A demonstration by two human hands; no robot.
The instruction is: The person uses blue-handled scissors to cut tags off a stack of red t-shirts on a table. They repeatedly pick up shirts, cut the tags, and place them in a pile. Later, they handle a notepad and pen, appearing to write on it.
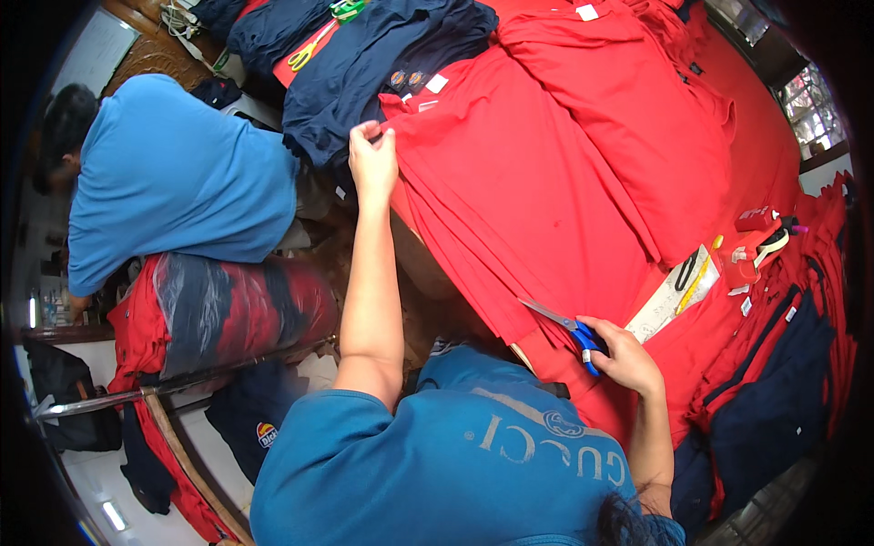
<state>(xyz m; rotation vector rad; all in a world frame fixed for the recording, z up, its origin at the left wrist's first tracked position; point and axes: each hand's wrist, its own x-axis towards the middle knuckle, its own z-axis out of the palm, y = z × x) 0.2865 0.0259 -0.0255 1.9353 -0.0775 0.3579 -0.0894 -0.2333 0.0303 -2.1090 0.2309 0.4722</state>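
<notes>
A red garment (510, 191) lies spread over the table in front of me, its long near edge running down toward my body. At its far left corner my left hand (373, 164) is closed in a pinch on the cloth, with the arm stretched out. My right hand (630, 359) grips a pair of scissors (584, 341) by its blue handles, low over the near part of the garment. The metal blades point away to the left, and cloth lies below them. White labels (437, 84) show beside the garment's far end.
Red garments (628, 118) and navy garments (364, 91) cover the table, with yellow-handled scissors (308, 53) on top. At right lie a white pattern piece (665, 300) and a tape dispenser (769, 247). A person in blue (182, 164) bends at left beside a plastic-wrapped bundle (241, 305).
</notes>
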